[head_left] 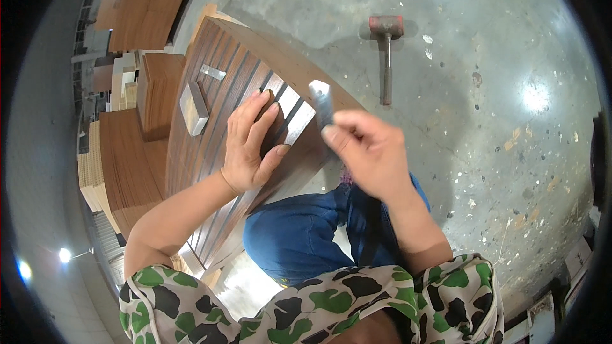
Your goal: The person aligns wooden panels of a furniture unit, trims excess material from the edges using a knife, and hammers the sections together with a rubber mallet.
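Slatted wooden panel, dark brown, stands tilted at centre-left of the frame, its slats running from upper right to lower left. Left hand lies flat on the slats, fingers extended and close together, thumb spread; it covers a small dark piece, not identifiable. Right hand, just right of centre, is pinched on a thin grey metal strip, held upright above the panel edge. Two pale rectangular blocks rest on the panel, upper left of the left hand. A rubber mallet lies on the concrete floor, upper centre, well apart.
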{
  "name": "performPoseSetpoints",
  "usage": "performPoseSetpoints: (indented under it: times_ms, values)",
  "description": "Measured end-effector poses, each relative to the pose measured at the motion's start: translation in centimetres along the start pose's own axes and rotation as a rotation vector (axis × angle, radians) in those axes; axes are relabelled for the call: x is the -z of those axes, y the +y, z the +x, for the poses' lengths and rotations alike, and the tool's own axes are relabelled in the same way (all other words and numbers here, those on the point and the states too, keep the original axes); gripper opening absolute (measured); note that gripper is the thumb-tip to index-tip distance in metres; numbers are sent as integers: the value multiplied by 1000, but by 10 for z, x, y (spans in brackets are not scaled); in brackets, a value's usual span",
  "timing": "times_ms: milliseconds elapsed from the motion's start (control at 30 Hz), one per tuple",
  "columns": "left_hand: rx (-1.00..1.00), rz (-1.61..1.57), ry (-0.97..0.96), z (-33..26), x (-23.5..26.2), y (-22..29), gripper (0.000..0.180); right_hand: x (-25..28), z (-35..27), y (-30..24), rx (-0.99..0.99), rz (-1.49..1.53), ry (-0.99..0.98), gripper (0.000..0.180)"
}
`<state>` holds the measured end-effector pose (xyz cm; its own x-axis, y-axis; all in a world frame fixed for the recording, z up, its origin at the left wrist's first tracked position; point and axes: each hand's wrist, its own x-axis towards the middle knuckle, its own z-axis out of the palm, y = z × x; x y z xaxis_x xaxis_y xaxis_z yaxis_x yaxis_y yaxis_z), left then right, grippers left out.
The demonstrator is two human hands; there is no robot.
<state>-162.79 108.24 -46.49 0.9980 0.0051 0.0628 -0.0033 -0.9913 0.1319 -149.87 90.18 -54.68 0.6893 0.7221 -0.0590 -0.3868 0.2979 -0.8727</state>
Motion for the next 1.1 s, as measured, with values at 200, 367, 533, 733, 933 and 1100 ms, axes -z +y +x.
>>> performPoseSetpoints:
  times_ms: [200,367,533,733,933,1100]
  values:
    - [12,13,-19,-2,1,0,54,1,12,15,-11,87,-57,10]
    - [-11,0,-16,8,-2,1,54,38,15,61,-300,-97,152,11]
    - [1,-3,-30,-1,-1,0,54,3,10,10,-102,152,-39,14]
    - [10,-2,16,1,-1,0,58,32,26,39,-315,-20,80,15]
    - [18,-23,20,-1,-3,-1,57,13,23,22,-195,110,12,14]
    - [3,16,-23,7,0,-1,56,39,23,35,-337,116,49,11]
